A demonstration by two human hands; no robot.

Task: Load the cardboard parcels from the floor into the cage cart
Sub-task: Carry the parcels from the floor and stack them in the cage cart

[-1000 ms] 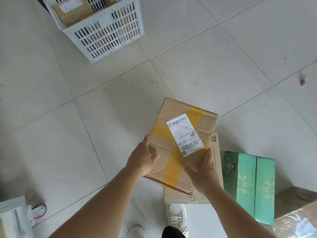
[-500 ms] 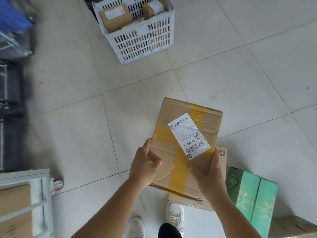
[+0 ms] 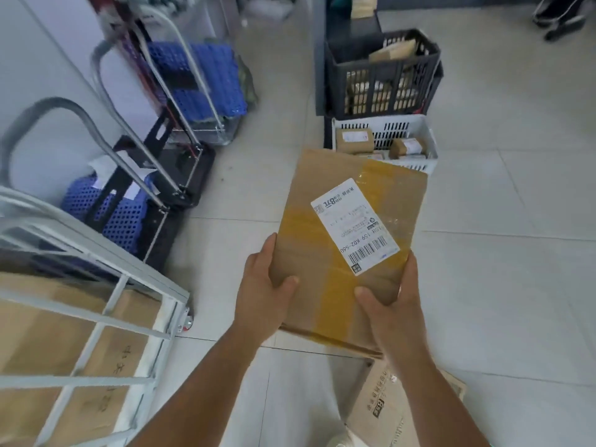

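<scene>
Brown cardboard parcel with yellow tape and white shipping label (image 3: 348,240) held clear of the floor, right of the grey metal cage cart (image 3: 96,304). Left hand (image 3: 263,293) and right hand (image 3: 392,301) clamp its near corners, thumbs on top, likely for a level carry. Since the earlier frame, view has swung up: cart larger, green box gone; parcel carried toward cart.

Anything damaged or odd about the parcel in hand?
The parcel, held by the left hand and right hand, looks worn: creased cardboard, yellow tape wrapped over it, label stuck on crooked. No tear visible.
</scene>
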